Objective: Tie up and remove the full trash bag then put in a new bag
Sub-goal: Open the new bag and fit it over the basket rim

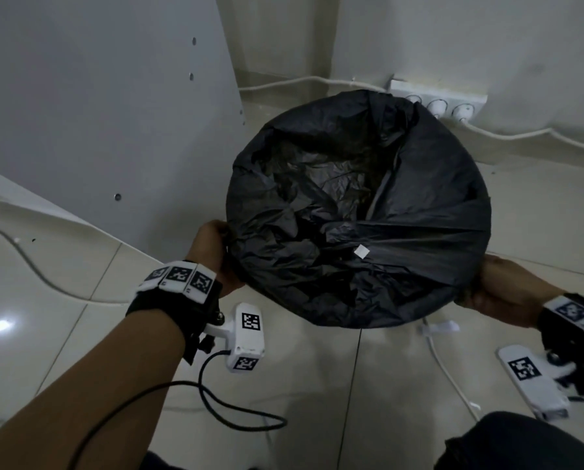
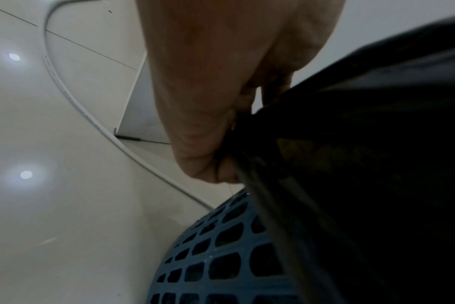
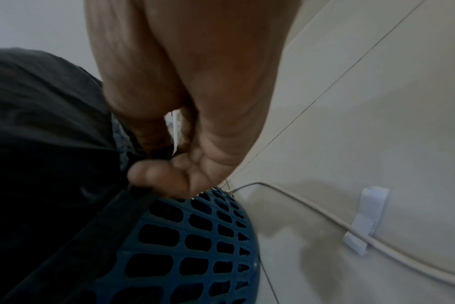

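Observation:
A black trash bag [image 1: 368,205] is spread wide over the mouth of a round bin, with a small white label [image 1: 361,251] on its near side. The blue lattice bin [image 2: 221,257] shows under the plastic in both wrist views, its wall [image 3: 190,242] below my fingers. My left hand [image 1: 216,256] grips the bag's left edge [image 2: 247,144] with curled fingers. At the near right rim my right hand [image 1: 507,290] pinches the bag's edge [image 3: 143,156] between thumb and fingers. The bag's inside looks crumpled and dark.
The bin stands on pale floor tiles in a corner. A white power strip [image 1: 443,100] lies behind it against the wall, with white cables [image 1: 446,361] running across the floor. A grey panel [image 1: 97,113] stands at left. My dark-clad knee [image 1: 521,442] is at lower right.

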